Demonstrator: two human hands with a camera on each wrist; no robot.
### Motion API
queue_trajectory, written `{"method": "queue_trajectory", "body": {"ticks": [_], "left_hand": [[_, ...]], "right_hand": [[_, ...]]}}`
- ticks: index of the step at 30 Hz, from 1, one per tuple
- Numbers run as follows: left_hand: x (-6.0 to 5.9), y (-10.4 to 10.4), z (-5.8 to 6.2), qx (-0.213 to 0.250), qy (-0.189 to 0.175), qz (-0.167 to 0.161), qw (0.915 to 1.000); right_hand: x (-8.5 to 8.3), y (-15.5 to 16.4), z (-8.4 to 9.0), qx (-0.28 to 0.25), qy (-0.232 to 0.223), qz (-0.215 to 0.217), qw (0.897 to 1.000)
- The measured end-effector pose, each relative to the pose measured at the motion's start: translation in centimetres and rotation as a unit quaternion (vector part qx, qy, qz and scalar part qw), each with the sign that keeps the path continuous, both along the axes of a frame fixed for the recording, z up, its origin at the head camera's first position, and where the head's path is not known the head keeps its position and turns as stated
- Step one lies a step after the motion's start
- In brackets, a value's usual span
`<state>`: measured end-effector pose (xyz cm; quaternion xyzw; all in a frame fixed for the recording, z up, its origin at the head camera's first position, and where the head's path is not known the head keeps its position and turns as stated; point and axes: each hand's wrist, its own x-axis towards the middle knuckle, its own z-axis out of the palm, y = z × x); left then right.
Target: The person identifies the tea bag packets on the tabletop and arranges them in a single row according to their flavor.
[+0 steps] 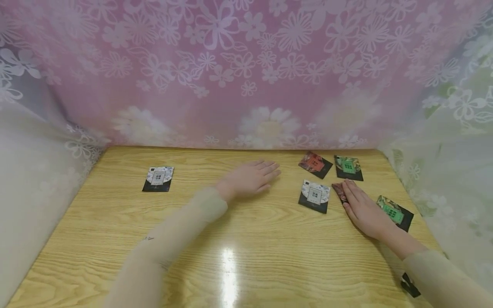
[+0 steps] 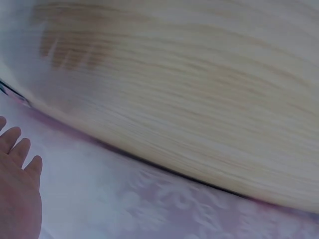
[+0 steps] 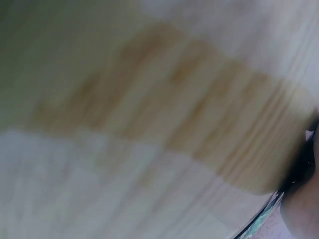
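My left hand (image 1: pixel 252 177) is over the middle of the table, fingers straight and holding nothing. Its fingers also show at the lower left of the left wrist view. In the head view my right hand (image 1: pixel 363 209) lies flat over a small dark red packet (image 1: pixel 339 192), straight fingers covering most of it. Close by lie a white and black packet (image 1: pixel 314 196) and a green and black packet (image 1: pixel 396 212), the latter partly hidden by the hand. Only a bit of the right hand (image 3: pixel 301 211) shows in the right wrist view, beside a dark edge.
Toward the back right lie a red and black packet (image 1: pixel 315 164) and another green one (image 1: pixel 348 167). A white and black packet (image 1: pixel 158 179) lies far left. Something dark (image 1: pixel 410 285) peeks from under the right forearm. Floral cloth (image 1: pixel 246 85) hangs around the wooden table (image 1: pixel 269 256).
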<state>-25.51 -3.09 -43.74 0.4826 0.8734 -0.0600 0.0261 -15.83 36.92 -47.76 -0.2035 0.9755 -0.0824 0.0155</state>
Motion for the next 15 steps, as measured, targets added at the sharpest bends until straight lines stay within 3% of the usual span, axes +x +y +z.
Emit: {"method": "queue_trajectory", "body": {"ticks": [15], "left_hand": [[2.1,8.8,-0.3,-0.056,0.019,-0.063,0.9963]], "right_hand": [[-0.1,0.1,-0.1,-0.002,-0.003,0.005,1.000]]}}
